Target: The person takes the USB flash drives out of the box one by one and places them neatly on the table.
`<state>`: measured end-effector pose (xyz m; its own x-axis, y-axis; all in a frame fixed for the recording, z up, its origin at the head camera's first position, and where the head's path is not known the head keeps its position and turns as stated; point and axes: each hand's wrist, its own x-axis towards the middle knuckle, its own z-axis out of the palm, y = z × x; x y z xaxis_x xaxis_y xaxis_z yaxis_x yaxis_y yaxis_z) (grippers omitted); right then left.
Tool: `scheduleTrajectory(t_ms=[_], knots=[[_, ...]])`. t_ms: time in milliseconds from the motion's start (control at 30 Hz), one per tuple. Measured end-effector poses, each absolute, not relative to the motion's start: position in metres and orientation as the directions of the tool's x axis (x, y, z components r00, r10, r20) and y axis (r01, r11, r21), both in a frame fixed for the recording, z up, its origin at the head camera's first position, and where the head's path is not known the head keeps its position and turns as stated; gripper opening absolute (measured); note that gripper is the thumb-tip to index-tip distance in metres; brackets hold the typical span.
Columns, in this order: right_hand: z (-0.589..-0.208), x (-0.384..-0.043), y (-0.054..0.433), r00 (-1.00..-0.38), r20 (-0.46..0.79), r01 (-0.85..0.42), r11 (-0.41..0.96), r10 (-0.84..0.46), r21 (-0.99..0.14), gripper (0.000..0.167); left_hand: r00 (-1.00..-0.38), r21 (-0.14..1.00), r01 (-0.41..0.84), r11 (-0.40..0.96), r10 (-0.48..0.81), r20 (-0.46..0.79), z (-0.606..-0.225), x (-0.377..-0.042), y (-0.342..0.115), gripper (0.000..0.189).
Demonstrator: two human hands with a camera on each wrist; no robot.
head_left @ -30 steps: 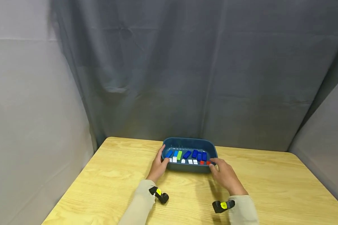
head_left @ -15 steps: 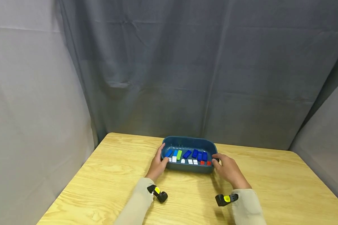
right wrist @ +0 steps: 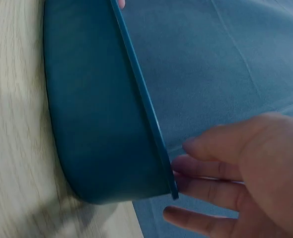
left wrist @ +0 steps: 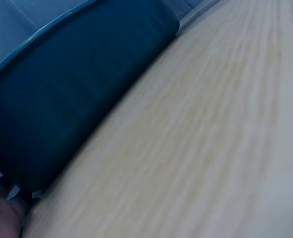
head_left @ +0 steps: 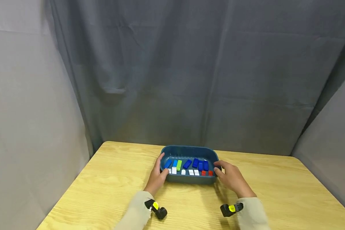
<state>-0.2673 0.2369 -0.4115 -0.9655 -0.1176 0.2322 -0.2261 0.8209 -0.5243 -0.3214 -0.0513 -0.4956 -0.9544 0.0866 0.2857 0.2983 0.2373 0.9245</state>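
A dark teal plastic basin (head_left: 189, 180) stands on the wooden table, with a row of small blocks in it: a green block (head_left: 179, 165), blue blocks (head_left: 187, 164), white blocks (head_left: 174, 170) and red blocks (head_left: 203, 173). My left hand (head_left: 156, 177) grips the basin's left end, its thumb over the near rim and its fingers along the outer side. At the right end, my right hand (head_left: 232, 179) has its fingertips at the rim corner. The right wrist view shows those fingers (right wrist: 208, 191) fairly straight, with the thumb apart from the rim.
The pale wooden table (head_left: 103, 182) reaches back to a grey curtain (head_left: 161, 80). Light grey cloth walls (head_left: 31, 111) stand at both sides. Each wrist carries a black and yellow camera mount (head_left: 156, 207).
The basin has shifted slightly toward me over the second. At half a second ago my right fingers were further out on the corner; now their tips reach slightly inward. The left hand keeps its grip.
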Motion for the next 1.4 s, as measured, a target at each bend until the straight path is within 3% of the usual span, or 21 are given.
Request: scheduleTrajectory(t_ms=[300, 633, 867, 1400], knots=[[-0.396, -0.266, 0.261, -0.960, 0.244, -0.240, 0.855, -0.138, -0.459, 0.032, -0.964, 0.952, 0.266, 0.154, 0.059, 0.260, -0.491, -0.323, -0.014, 0.068], [-0.394, -0.265, 0.239, -0.970, 0.204, -0.211, 0.870, -0.131, -0.446, 0.029, -0.954, 0.930, 0.296, 0.218, 0.109, 0.278, -0.483, -0.306, -0.044, 0.068], [-0.403, -0.263, 0.230, -0.980, 0.175, -0.170, 0.879, -0.100, -0.446, 0.030, -0.947, 0.934, 0.296, 0.198, 0.191, 0.260, -0.478, -0.285, -0.063, 0.069], [-0.414, -0.272, 0.211, -0.992, 0.118, -0.098, 0.892, -0.051, -0.442, 0.033, -0.948, 0.946, 0.278, 0.166, 0.206, 0.243, -0.474, -0.273, -0.073, 0.070]])
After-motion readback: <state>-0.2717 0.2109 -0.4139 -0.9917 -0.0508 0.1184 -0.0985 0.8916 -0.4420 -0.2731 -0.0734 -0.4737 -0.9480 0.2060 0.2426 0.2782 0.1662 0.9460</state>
